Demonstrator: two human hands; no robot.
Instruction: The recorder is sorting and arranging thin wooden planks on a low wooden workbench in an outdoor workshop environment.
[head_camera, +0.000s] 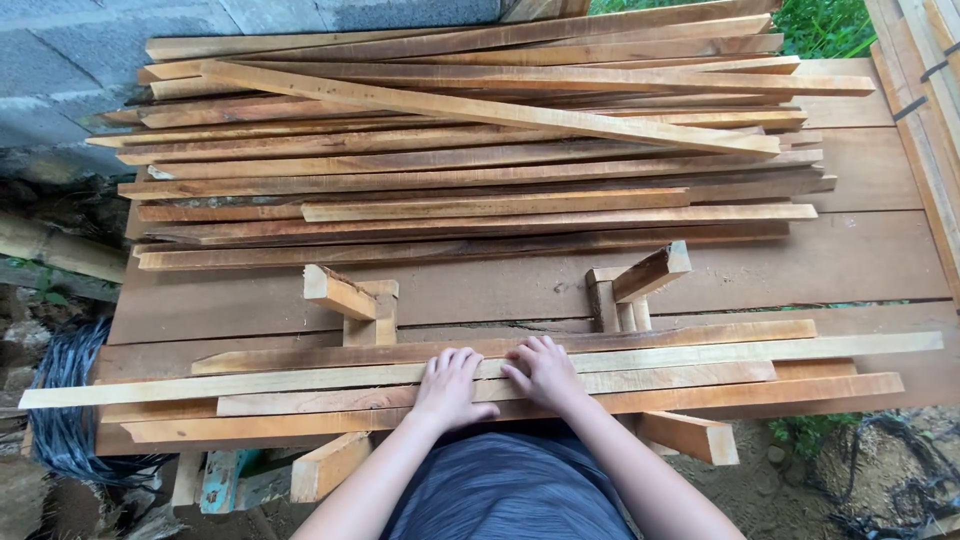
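**Two hands flat on a row of wood sticks**

I see a small bunch of long wood slats (640, 375) lying near the bottom of the view. Their long way runs side to side, from 9 o'clock to 3 o'clock, and the ends on the 3 o'clock side sit a little higher in the view. They lie flat, one beside the next, touching each other. One pale slat (250, 380) sticks out far toward 9 o'clock.

The slats rest on a brown wood table (850, 265). Two little wood stands stick up from the table just past the slats: a left stand (355, 300) at about 11 o'clock from my hands, and a right stand (635, 285) at about 1 o'clock.

Farther up, toward 12 o'clock, there is a big pile of slats (470, 160). Most of them also run side to side. One long pale slat (480, 108) lies slanted across the top of the pile.

My left hand (448, 388) lies palm down on the near slats, fingers spread and pointing to 12 o'clock. My right hand (545, 372) is just beside it, also palm down, with the fingers leaning toward 11 o'clock. Both hands are open and press flat on the wood. They do not wrap around any slat. Both arms come up from 6 o'clock.

At 9 o'clock, below the table, lies a bundle of dark wire (60, 400).
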